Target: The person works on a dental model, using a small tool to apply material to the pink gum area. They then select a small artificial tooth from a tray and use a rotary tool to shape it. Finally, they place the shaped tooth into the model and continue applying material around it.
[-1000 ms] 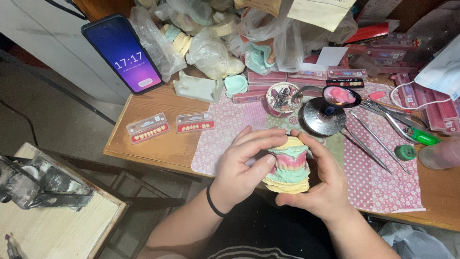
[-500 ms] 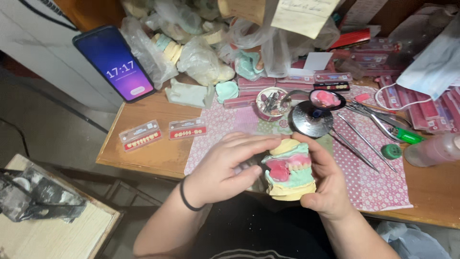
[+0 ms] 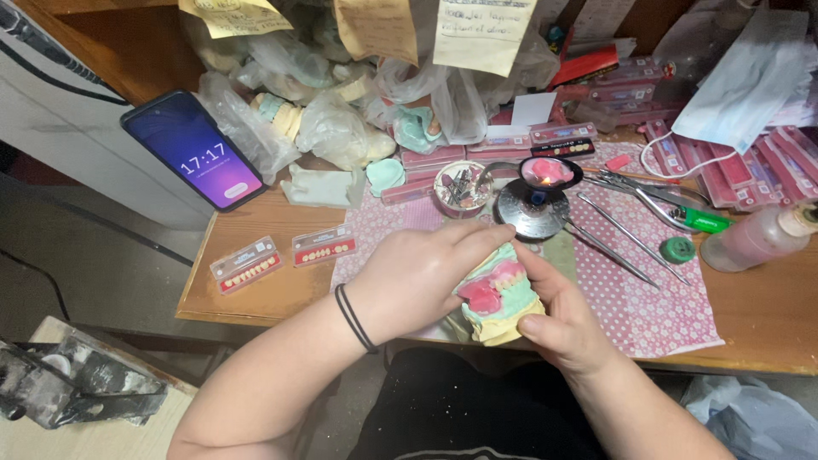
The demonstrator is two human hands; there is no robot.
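Both my hands hold a dental cast [image 3: 498, 294] of pale green and yellow plaster with pink wax on it, just above the front edge of the wooden desk [image 3: 256, 294]. My left hand [image 3: 417, 277] wraps over its left side, fingers reaching across the top. My right hand [image 3: 562, 319] cups it from the right and below. A black band sits on my left wrist.
A pink dotted cloth [image 3: 648, 298] carries metal tools [image 3: 626, 234], a round metal burner [image 3: 532, 209] with a spoon of pink wax [image 3: 550, 173], and a small tub [image 3: 458, 186]. Two tooth-set cards [image 3: 285, 255] lie left. A phone [image 3: 194, 153] leans at the back left; a bottle [image 3: 754, 238] lies right.
The view has shifted so the desk sits lower and closer. My hands have turned the cast, and more pink wax now shows between my fingers.
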